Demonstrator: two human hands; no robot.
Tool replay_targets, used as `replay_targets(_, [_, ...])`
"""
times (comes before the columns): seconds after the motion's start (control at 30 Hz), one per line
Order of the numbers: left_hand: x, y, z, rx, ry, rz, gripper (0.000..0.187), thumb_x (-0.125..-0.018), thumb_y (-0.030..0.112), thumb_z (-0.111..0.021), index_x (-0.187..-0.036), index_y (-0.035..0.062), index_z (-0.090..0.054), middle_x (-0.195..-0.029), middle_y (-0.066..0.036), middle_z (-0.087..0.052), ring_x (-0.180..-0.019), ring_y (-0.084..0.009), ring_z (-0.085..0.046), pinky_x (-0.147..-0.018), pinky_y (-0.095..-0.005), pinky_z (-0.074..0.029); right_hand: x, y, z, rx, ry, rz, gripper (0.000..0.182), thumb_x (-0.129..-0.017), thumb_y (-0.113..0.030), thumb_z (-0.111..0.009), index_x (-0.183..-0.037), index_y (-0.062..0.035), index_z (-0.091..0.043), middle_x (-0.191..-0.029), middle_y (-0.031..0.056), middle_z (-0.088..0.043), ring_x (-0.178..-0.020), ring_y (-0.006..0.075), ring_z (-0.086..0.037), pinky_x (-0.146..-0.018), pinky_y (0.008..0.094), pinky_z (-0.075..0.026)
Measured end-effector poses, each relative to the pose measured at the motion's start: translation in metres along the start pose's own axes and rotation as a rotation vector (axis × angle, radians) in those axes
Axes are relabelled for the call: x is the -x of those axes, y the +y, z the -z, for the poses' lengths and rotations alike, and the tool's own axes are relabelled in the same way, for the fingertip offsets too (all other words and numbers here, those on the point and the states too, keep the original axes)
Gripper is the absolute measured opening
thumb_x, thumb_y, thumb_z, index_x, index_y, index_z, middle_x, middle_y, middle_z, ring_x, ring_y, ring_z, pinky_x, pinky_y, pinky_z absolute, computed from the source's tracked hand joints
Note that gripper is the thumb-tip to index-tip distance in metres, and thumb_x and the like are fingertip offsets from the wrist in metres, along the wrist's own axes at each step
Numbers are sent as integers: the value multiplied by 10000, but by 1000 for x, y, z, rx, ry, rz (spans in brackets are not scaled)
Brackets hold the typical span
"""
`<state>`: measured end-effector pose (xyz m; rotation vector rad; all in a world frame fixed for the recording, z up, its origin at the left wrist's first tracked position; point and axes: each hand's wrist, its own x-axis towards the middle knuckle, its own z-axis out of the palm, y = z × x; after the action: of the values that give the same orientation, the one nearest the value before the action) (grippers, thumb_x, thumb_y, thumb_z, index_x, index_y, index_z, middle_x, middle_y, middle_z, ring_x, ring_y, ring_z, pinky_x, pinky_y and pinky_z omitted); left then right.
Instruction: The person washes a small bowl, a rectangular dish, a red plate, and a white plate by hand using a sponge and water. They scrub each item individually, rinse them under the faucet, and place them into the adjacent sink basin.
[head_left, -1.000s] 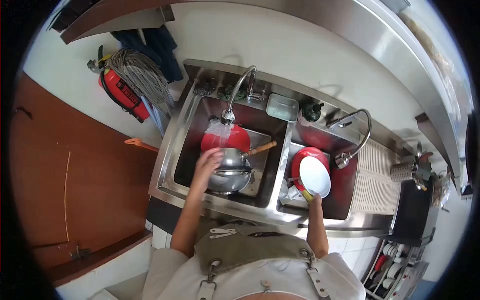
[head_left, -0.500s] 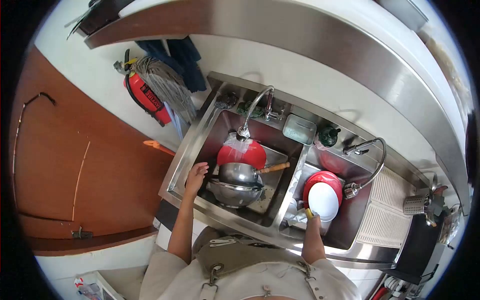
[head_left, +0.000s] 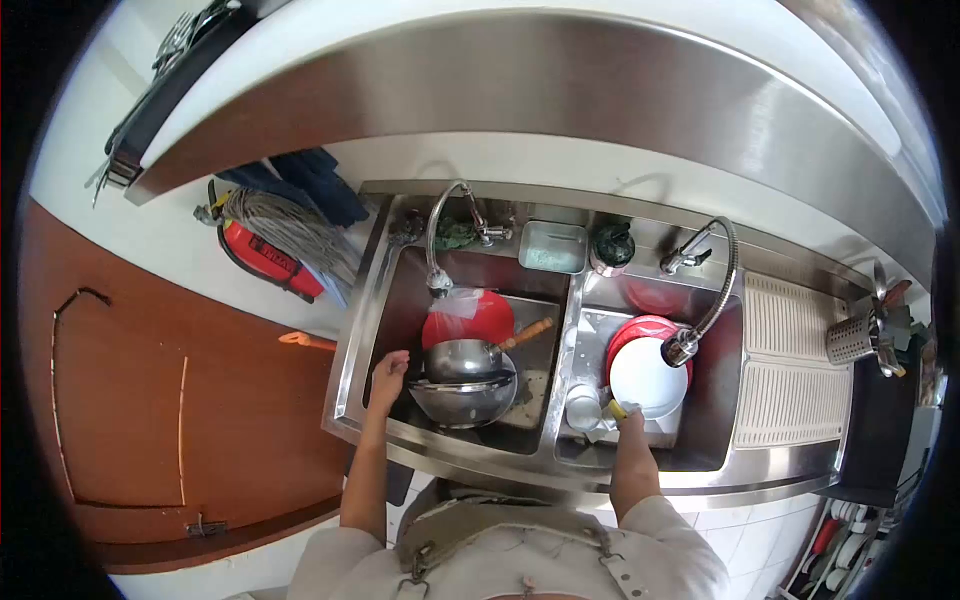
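My left hand (head_left: pixel 388 378) is over the left basin, beside the rim of a metal bowl (head_left: pixel 465 402); its fingers are loosely bent and nothing shows in them. A steel saucepan (head_left: pixel 460 357) with a wooden handle rests on that bowl. Behind it lies a red plate (head_left: pixel 492 318), with a clear plastic piece (head_left: pixel 458 303) under the left faucet (head_left: pixel 438 280). In the right basin, my right hand (head_left: pixel 632 424) grips a yellow sponge (head_left: pixel 619 410), close to the lower edge of a white plate (head_left: pixel 648 376). Beneath that plate is a red one (head_left: pixel 628 334). A drinking glass (head_left: pixel 583 408) stands left of the sponge.
A flexible-neck faucet (head_left: pixel 681 347) hangs over the white plate. Behind the basins are a rectangular container (head_left: pixel 553 247) and a dark bottle (head_left: pixel 612 245). A ribbed drainboard (head_left: pixel 788 360) and utensil holder (head_left: pixel 851 340) are at right; a steel shelf edge (head_left: pixel 520 75) curves above.
The camera view has turned, so the sink looks more level. My left hand's fingers are more bent. My right hand stays at the white plate with the sponge.
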<state>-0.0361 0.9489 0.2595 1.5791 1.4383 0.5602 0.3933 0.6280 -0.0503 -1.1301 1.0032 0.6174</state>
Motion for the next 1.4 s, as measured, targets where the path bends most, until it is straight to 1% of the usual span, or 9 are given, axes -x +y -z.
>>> replay_targets(0.17, [-9,-2,-3,-39,-18,-18,275,-789,4,-514,-1058,7,-570,-974,-125,-624,-906,-192,-592,-825,-292,-445,-34,17,21,715,-472,177,388,-782,-296,-621,-1058,-42,-521,-944,118,-587,-728,279,-603,-555,390,-512])
replay_targets(0.23, [-23,-3,-5,-140,-21,-241,239,-799,10,-510,-1027,-1,-579,-952,-131,-630,-904,-198,-595,-829,-291,-446,10,-17,11,576,-250,-287,252,-787,-332,-591,-893,-104,-609,-806,102,-607,-632,262,-584,-509,389,-463])
replay_targets(0.3, [-44,-10,-10,-163,-32,-207,217,-809,14,-509,-1013,4,-584,-946,-124,-633,-902,-198,-598,-823,-289,-451,43,-14,13,423,-403,-247,324,-798,-385,-574,-857,-72,-632,-761,123,-607,-637,267,-580,-536,389,-460])
replay_targets(0.37, [-80,-33,-16,-205,-100,-256,230,-798,13,-504,-1014,1,-583,-963,-110,-630,-915,-191,-596,-828,-292,-449,-16,-13,13,1811,-449,-60,515,-777,-478,-585,-956,4,-613,-825,132,-624,-787,253,-605,-694,403,-480])
replay_targets(0.43, [-106,-31,-24,-319,-161,-329,244,-794,5,-508,-1025,26,-583,-966,-120,-631,-930,-206,-603,-825,-299,-455,21,-9,12,2084,-286,249,509,-746,-490,-610,-934,-16,-622,-887,140,-640,-832,291,-614,-734,407,-475])
replay_targets(0.53, [-167,-58,-51,-629,-343,-289,316,-772,56,-555,-1087,35,-544,-1036,-171,-595,-972,-301,-573,-846,-351,-448,172,-42,-9,1807,-249,643,495,-719,-445,-643,-965,-17,-603,-929,194,-628,-885,340,-603,-756,421,-470])
replay_targets(0.63, [-219,-105,-73,-891,-476,-554,261,-801,216,-550,-988,39,-585,-949,-225,-603,-901,-394,-574,-787,-454,-471,176,-29,-3,1486,-91,799,464,-713,-388,-649,-985,-18,-584,-934,229,-617,-887,351,-604,-757,416,-466])
replay_targets(0.97, [-285,-104,-146,-1009,-808,-842,814,-669,139,-676,-1364,127,-253,-1363,-155,-281,-1178,-428,-367,-941,-455,-377,242,-34,-25,1496,15,1018,349,-734,-208,-637,-1005,-23,-517,-845,240,-604,-842,407,-575,-720,454,-454])
replay_targets(1.4, [-299,-94,-166,-897,-696,-965,405,-756,15,-508,-1158,45,-477,-997,-189,-516,-841,-383,-560,-738,-469,-470,248,-40,-35,1457,8,1008,361,-730,-181,-640,-1013,9,-523,-871,247,-606,-854,392,-588,-736,425,-461])
